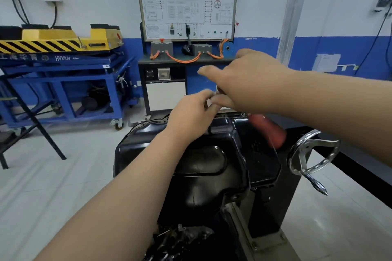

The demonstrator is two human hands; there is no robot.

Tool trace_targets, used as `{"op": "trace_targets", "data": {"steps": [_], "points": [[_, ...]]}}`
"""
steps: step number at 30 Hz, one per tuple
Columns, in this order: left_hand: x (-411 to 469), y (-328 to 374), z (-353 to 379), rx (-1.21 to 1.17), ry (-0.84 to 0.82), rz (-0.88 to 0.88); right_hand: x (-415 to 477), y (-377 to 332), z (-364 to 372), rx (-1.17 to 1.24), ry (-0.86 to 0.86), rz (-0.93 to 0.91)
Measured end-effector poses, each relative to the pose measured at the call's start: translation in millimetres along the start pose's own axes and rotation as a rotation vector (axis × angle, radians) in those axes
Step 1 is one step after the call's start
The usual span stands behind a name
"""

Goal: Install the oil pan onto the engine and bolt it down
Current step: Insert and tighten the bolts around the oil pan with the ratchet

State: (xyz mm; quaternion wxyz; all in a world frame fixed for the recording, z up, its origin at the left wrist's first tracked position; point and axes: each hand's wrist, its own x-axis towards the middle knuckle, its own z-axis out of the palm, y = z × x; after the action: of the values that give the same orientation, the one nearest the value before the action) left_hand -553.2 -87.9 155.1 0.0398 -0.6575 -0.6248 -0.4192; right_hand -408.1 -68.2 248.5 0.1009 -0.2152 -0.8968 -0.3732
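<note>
Left hand (191,112) at centre frame, above the far rim of the oil pan (199,161). Fingers (206,94) curled, tips bunched together and touching the thumb of the right hand (248,82). Between the two hands, a small bright metal piece (218,89), blurred; holder not discernible, nor any sure pinch on it.

Right hand slightly higher, back upward. Index finger stretched straight toward the left of the frame, another finger lifted well apart above it, thumb low beside the left fingertips. Just below the right wrist, a red handle (267,132), smeared by blur; no telling whether held in the palm or merely behind it.

Oil pan glossy black, lower centre, seated bottom-up on the engine (184,241), flange with bolt holes visible along the far edge. To the right of it, a chrome handwheel (314,154) on the black stand (273,197).

Top centre: training board (187,2) with a blue header strip of white Chinese characters, too soft for sure reading. Left middle: blue cart (63,82) carrying a yellow block (53,38) with black hazard stripes. On the cart's rail, white Chinese characters and Latin letters beginning "HV", the rest blurred.
</note>
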Motion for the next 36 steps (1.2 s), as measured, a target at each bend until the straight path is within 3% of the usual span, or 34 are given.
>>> {"op": "trace_targets", "data": {"steps": [2, 4, 8, 9, 14, 17, 19, 22, 24, 27, 29, 31, 33, 36], "points": [[1.4, 2.1, -4.0, 0.008, 0.06, -0.011, 1.0, -5.4, 4.4, 0.185, -0.051, 0.263], [2.4, 3.7, -8.3, 0.0, 0.025, 0.04, 2.3, -5.9, 5.7, 0.242, -0.077, 0.328], [7.4, 0.3, -13.2, 0.043, -0.046, 0.132, 0.2, 15.5, -0.8, 0.062, 0.004, -0.099], [8.6, -1.2, -13.3, 0.038, -0.042, 0.141, -1.5, 20.3, -3.0, 0.044, -0.008, -0.127], [9.4, -6.5, -6.6, -0.047, -0.047, 0.138, -5.8, 7.7, -4.6, -0.04, -0.01, 0.169], [7.9, -2.1, -2.6, 0.037, -0.011, 0.191, -10.0, -4.0, 2.3, 0.073, -0.067, 0.304], [7.5, 1.3, -2.3, 0.127, 0.049, 0.27, -13.0, -0.8, 4.1, 0.047, -0.076, 0.22], [6.6, 2.2, -1.7, 0.174, 0.052, 0.347, -15.6, 17.3, 3.8, -0.026, 0.071, -0.188], [6.3, 0.6, -0.2, 0.167, 0.02, 0.341, -15.2, 25.0, 0.9, -0.046, 0.056, -0.248], [7.1, 0.0, -0.8, 0.176, 0.03, 0.255, -15.5, 12.0, 0.5, -0.007, 0.022, 0.033], [6.2, 1.0, -3.6, 0.192, 0.038, 0.209, -15.2, -2.9, 4.1, 0.123, -0.104, 0.272], [3.6, 2.5, -4.5, 0.234, 0.014, 0.272, -15.4, -11.6, 6.9, 0.187, -0.197, 0.356], [1.6, 2.8, -2.5, 0.28, 0.014, 0.37, -18.6, -9.3, 6.1, 0.081, -0.16, 0.257], [2.2, 3.6, 0.9, 0.325, 0.039, 0.386, -22.1, 4.2, 2.6, -0.129, 0.105, -0.165]]}}
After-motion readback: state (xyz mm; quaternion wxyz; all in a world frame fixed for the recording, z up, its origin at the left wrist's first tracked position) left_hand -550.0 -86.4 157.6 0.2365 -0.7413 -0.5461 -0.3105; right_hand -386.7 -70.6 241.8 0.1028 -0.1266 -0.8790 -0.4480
